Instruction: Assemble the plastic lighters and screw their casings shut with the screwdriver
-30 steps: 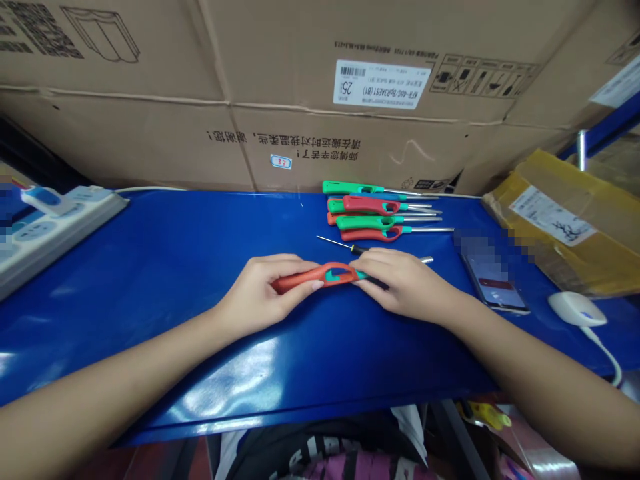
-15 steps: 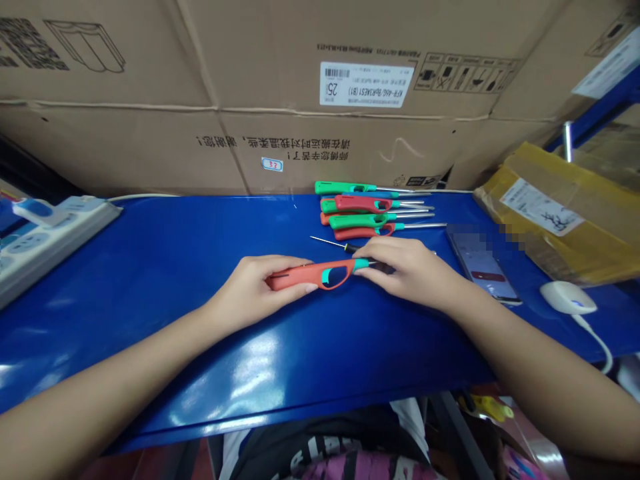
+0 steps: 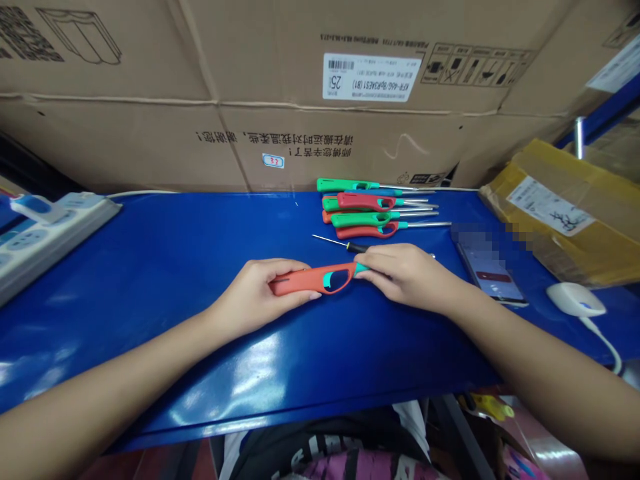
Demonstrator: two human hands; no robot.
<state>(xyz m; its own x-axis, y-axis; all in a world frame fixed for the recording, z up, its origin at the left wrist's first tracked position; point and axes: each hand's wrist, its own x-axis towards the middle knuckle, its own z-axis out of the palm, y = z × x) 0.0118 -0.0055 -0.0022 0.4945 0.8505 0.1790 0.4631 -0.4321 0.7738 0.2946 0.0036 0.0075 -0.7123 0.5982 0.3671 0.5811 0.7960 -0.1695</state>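
Observation:
An orange-red long-nosed lighter (image 3: 310,281) with a teal trigger and collar lies sideways between my hands, above the blue table (image 3: 165,267). My left hand (image 3: 260,288) is closed round the butt of its handle, thumb along the near side. With fingers and thumb, my right hand (image 3: 403,272) pinches the teal collar end; the metal tube is hidden behind that hand. Just beyond my right fingers lies a small screwdriver (image 3: 332,241) with a black handle, partly covered by the hand. Farther back, several green, red and blue lighters (image 3: 360,219) are piled, tubes pointing right.
A big cardboard box (image 3: 280,127) walls off the back of the table. At the left stands a white power strip (image 3: 50,233). To the right are a phone (image 3: 493,270), a white device with a cable (image 3: 575,300) and a yellow-taped parcel (image 3: 565,220).
My right fingers have slid onto the teal collar, covering the bit of metal tube that showed before. The lighter has stayed in both hands; the view has shifted slightly.

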